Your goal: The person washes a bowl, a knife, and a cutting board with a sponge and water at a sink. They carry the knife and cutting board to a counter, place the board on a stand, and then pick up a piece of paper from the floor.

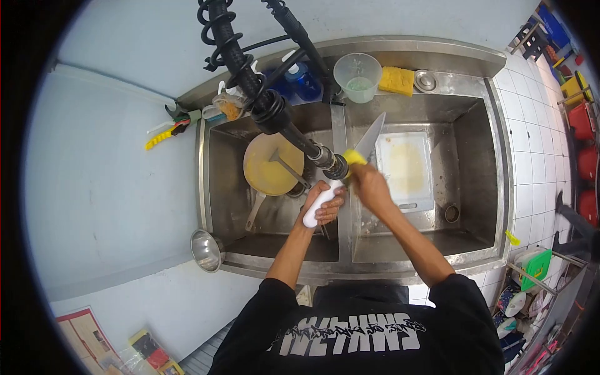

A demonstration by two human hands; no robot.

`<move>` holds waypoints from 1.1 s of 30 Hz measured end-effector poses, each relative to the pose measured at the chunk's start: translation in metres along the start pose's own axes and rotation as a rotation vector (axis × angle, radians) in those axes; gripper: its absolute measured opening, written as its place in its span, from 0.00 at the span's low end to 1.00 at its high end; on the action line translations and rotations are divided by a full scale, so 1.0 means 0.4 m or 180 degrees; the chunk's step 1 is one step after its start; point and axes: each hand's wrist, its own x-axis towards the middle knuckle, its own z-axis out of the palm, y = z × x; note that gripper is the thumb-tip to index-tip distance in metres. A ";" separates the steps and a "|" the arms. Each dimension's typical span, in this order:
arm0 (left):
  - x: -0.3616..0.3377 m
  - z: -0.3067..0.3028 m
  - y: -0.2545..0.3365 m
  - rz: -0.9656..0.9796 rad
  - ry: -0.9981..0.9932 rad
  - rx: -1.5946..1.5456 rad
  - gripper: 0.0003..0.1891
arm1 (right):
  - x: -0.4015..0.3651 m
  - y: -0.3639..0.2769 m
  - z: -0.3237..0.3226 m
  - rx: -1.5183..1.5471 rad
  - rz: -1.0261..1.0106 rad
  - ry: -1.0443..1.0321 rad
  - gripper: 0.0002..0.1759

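Over the divider of a double metal sink [345,244], my left hand [326,203] is wrapped round the white handle [317,207] of a large knife. The wide blade [370,137] points up and to the right. My right hand [370,182] is closed on a yellow sponge [354,157] against the blade. In the right basin lies a white cutting board [403,164] with yellowish stains. The left basin holds a yellow-stained pan [257,164] with a dark utensil [289,167] in it. The spray faucet [275,112] hides part of the knife.
Along the back ledge stand blue bottles [303,81], a translucent tub [357,75], a yellow sponge block [396,80] and a round metal lid [425,81]. A metal bowl [206,250] is at the sink's left front corner. Red containers [586,164] line the far right.
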 end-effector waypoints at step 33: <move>0.132 0.021 0.086 0.0016 0.0883 0.1691 0.23 | -0.006 0.096 -0.093 0.1555 0.1119 0.1191 0.15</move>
